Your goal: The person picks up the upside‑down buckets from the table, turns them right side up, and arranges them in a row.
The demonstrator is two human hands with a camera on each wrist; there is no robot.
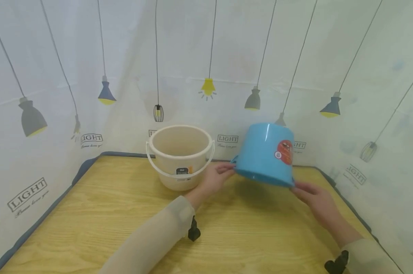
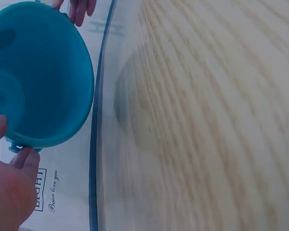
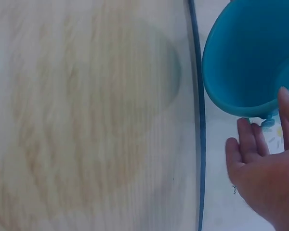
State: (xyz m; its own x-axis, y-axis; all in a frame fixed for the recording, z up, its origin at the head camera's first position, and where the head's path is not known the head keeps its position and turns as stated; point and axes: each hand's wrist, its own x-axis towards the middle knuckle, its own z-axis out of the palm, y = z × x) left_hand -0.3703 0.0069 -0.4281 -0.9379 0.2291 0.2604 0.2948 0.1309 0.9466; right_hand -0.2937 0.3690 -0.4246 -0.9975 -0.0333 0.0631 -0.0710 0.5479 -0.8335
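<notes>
A blue bucket (image 1: 261, 152) with a red round sticker is held upside down and tilted above the table. Its open mouth faces down, and the wrist views look into its hollow inside (image 2: 53, 77). My left hand (image 1: 215, 177) pinches the rim at the left side, thumb on the inside and fingers outside near the handle lug. On the opposite side my right hand (image 1: 316, 198) pinches the rim, its thumb also at the inner edge in the right wrist view. Just left of the left hand, a beige bucket (image 1: 165, 163) stands upright, its white handle hanging down in front.
The wooden table (image 1: 227, 243) carries a soft shadow under the blue bucket. A white curtain (image 1: 179, 49) printed with lamps and lettering surrounds the back and sides, with a dark blue edge (image 1: 52, 209) along the table's border.
</notes>
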